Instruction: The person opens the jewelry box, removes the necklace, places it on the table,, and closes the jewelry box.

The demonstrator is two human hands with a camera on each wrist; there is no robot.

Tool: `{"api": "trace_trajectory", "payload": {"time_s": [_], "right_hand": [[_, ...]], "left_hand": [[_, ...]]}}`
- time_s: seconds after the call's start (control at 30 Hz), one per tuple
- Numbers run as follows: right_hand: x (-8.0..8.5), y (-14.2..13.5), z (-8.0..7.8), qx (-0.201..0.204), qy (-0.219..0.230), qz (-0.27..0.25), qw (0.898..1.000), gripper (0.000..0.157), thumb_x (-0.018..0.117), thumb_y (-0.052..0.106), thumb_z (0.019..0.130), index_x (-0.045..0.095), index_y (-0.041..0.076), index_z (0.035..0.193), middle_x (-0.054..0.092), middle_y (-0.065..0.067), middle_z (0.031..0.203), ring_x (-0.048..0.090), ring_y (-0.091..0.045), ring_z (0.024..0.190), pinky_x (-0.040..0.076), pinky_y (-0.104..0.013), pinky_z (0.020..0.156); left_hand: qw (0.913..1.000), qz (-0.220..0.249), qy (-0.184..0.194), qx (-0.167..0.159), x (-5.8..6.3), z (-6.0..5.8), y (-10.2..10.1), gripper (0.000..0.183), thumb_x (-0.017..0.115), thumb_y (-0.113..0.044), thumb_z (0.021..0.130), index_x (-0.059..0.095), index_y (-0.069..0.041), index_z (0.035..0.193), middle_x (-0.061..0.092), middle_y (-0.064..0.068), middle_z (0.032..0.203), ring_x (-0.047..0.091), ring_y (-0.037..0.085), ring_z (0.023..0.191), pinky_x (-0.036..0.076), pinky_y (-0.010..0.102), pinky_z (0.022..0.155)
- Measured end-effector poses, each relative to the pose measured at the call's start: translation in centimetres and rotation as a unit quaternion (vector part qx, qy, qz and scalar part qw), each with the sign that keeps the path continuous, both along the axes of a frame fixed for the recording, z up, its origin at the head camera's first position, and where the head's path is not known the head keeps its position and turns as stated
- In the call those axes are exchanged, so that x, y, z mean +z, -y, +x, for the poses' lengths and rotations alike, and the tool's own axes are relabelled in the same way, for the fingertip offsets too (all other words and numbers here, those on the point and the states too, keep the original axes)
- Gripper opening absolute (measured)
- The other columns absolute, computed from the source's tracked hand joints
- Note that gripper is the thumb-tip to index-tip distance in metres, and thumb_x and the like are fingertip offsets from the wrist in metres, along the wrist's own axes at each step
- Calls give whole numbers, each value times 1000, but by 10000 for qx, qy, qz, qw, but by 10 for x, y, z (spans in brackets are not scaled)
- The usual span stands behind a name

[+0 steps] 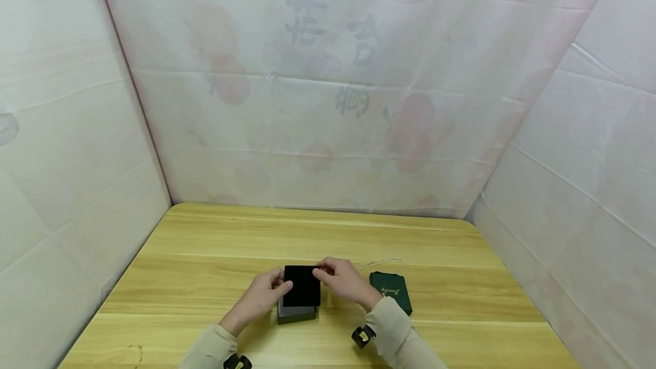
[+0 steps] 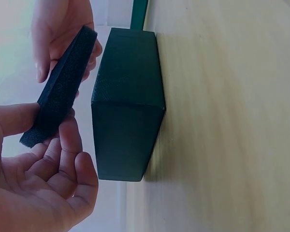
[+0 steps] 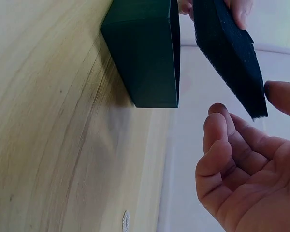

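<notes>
A square black foam pad is held tilted above an open dark green box. My left hand pinches its left edge, thumb on the face and fingers behind, as the left wrist view shows. At the upper right corner is my right hand, its thumb on the pad; the other fingers bend behind it. Seen from the right wrist, the foam pad slants beside the open side of the box, apart from it.
To the right lies a dark green box lid with gold lettering. A thin silver chain rests on the wooden table behind my right hand; a small silver leaf-shaped piece shows in the right wrist view. Pale cloth walls enclose the table.
</notes>
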State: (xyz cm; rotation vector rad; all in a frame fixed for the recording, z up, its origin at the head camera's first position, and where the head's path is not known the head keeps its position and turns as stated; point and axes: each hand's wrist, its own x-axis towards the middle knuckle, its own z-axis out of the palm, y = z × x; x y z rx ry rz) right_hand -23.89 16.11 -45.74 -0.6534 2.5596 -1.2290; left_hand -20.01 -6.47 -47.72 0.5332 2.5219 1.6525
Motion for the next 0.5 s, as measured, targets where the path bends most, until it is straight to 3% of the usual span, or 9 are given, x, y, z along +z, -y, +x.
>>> {"api": "trace_trajectory", "payload": {"time_s": [0.3, 0.5], "right_hand": [[5, 6, 3, 111, -159, 131, 9997, 29, 47, 43, 88, 59, 18, 97, 54, 1, 71, 46, -13, 56, 40, -26, 48], [7, 8, 4, 218, -220, 34, 9995, 25, 47, 40, 89, 59, 18, 94, 53, 1, 68, 43, -10, 52, 38, -24, 47]], "left_hand": [[9999, 77, 110, 50, 5, 2, -1, 24, 53, -28, 88, 49, -6, 78, 48, 0, 68, 42, 11, 59, 34, 24, 49], [9999, 74, 122, 40, 6, 2, 0, 23, 53, -27, 88, 49, -6, 79, 49, 0, 69, 42, 11, 58, 35, 24, 48]]}}
